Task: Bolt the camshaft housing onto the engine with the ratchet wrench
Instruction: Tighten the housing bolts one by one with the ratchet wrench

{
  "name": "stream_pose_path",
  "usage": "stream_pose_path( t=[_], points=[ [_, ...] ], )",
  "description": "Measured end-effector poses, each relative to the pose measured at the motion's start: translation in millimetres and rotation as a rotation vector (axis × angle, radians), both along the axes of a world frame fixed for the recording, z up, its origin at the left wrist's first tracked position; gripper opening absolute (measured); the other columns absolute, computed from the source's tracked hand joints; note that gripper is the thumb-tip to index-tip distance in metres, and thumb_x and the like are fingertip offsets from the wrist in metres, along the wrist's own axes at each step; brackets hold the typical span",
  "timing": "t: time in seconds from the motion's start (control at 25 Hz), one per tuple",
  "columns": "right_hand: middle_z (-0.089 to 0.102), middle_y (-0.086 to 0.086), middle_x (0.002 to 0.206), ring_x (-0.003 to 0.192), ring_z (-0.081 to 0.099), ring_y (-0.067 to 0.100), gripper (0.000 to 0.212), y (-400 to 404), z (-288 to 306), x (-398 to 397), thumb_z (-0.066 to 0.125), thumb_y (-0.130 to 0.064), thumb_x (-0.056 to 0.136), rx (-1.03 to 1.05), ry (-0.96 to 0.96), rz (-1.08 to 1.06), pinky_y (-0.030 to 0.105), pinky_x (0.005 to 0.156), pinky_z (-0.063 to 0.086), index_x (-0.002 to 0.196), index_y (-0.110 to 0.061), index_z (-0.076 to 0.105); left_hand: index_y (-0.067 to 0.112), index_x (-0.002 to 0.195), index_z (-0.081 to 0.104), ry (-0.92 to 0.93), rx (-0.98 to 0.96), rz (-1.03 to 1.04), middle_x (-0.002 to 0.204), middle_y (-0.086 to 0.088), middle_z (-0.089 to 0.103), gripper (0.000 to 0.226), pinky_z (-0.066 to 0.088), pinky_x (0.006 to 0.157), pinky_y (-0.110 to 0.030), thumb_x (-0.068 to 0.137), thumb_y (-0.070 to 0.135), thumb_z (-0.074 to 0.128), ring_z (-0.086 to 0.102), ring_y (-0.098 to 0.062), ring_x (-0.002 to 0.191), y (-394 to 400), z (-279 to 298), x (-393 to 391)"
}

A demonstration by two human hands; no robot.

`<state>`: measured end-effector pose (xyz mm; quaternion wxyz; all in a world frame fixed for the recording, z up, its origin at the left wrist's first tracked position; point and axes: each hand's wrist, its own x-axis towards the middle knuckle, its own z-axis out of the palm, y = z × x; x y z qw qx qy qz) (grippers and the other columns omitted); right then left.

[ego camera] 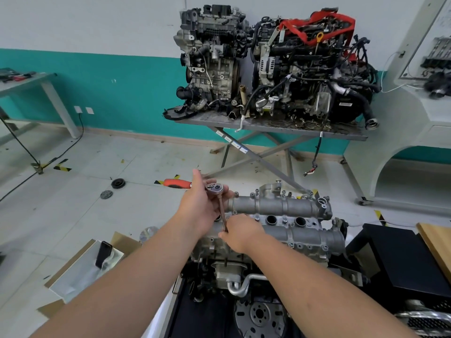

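Both hands grip the ratchet wrench (195,185): left hand (202,206) head, right hand (240,231) extension.

camshaft housing (280,206): cast metal, matt grey, slightly grainy
ratchet wrench (214,187): shiny polished metal head, thin metal extension bar, glossy orange-red plastic grip
bench (341,134): grey metal, dull and stained
floor (73,191): pale smooth tiles
box (122,240): brown cardboard, matt

Left of the left hand (203,206) shows the ratchet wrench's (192,185) orange-and-black handle, right of it the silver-grey camshaft housing (280,206), beyond it black-and-yellow striped floor tape (62,165).
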<state>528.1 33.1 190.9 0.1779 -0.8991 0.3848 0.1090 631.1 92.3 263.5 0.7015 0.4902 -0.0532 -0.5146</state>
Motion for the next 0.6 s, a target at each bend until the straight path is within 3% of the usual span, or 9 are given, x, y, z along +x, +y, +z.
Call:
stream_pose_path(
  t=[0.08,0.2,0.28,0.36,0.44,0.6],
  points=[
    [0.049,-0.003,0.073,0.081,0.054,0.024,0.037,1,1,0,0.05,-0.043,0.1,-0.002,0.0,0.01,0.034,0.07,0.044,0.072,-0.02,0.045,0.014,0.101,0.056,-0.054,0.087,-0.064,0.066,-0.007,0.068,0.054,0.055,0.055,-0.03,0.099,0.063,0.036,0.071,-0.026,0.063,-3,6,7],
    [0.056,0.001,0.087,0.088,0.057,0.025,0.029,1,1,-1,0.049,-0.044,0.101,-0.025,-0.01,0.039,0.035,0.071,0.043,0.088,-0.018,0.05,0.014,0.098,0.055,-0.252,0.245,-0.328,0.064,-0.004,0.066,0.04,0.055,0.054,-0.028,0.1,0.053,0.047,0.07,-0.024,0.062,-7,19,20],
    [0.059,0.004,0.094,0.095,0.061,0.027,0.027,1,1,-1,0.049,-0.044,0.101,-0.045,-0.011,0.049,0.035,0.072,0.044,0.093,-0.018,0.052,0.014,0.097,0.057,-0.462,0.359,-0.516,0.073,-0.004,0.072,0.039,0.054,0.054,-0.026,0.097,0.053,0.052,0.073,-0.022,0.068,-9,29,30],
    [0.053,0.0,0.084,0.091,0.06,0.027,0.028,0,-2,-1,0.05,-0.044,0.1,-0.047,-0.02,0.047,0.035,0.071,0.044,0.09,-0.018,0.05,0.011,0.103,0.061,-0.773,0.445,-0.629,0.088,-0.007,0.073,0.05,0.051,0.06,-0.028,0.094,0.06,0.053,0.075,-0.018,0.071,-12,36,39],
    [0.046,-0.004,0.074,0.082,0.055,0.024,0.03,-1,-4,-2,0.05,-0.045,0.1,-0.04,-0.023,0.042,0.035,0.069,0.043,0.087,-0.018,0.05,0.015,0.104,0.066,-0.965,0.427,-0.676,0.089,-0.006,0.066,0.053,0.047,0.063,-0.03,0.092,0.064,0.052,0.074,-0.013,0.067,-12,37,43],
    [0.047,-0.004,0.074,0.084,0.057,0.024,0.031,-3,-6,-1,0.049,-0.046,0.1,-0.032,-0.009,0.047,0.034,0.07,0.044,0.088,-0.018,0.053,0.022,0.101,0.071,-1.032,0.316,-0.671,0.077,0.007,0.067,0.046,0.05,0.073,-0.032,0.093,0.062,0.051,0.066,0.001,0.06,0,29,48]
  ],
)
